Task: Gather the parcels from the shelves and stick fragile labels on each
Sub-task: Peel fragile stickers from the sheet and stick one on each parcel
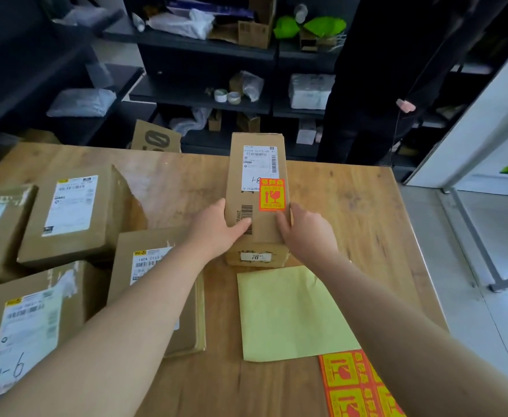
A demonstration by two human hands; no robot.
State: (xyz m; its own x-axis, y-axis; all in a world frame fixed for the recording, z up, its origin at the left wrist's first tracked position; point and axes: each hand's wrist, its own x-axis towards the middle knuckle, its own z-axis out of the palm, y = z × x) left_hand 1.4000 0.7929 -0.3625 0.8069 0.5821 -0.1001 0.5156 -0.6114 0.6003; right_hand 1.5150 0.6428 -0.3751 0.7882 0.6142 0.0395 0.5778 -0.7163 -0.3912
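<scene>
Tall brown parcel (257,200), orange fragile label (272,194) — seemingly stuck

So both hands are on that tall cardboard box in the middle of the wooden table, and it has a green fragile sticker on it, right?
Nearly. Both hands, left hand and right hand, are on the tall cardboard box, but the head view shows its fragile sticker is orange-red, not green.

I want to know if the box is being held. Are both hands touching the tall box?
Touching. The head view shows the left hand and right hand pressed against opposite sides of the tall box, fingers lying on its top.
</scene>
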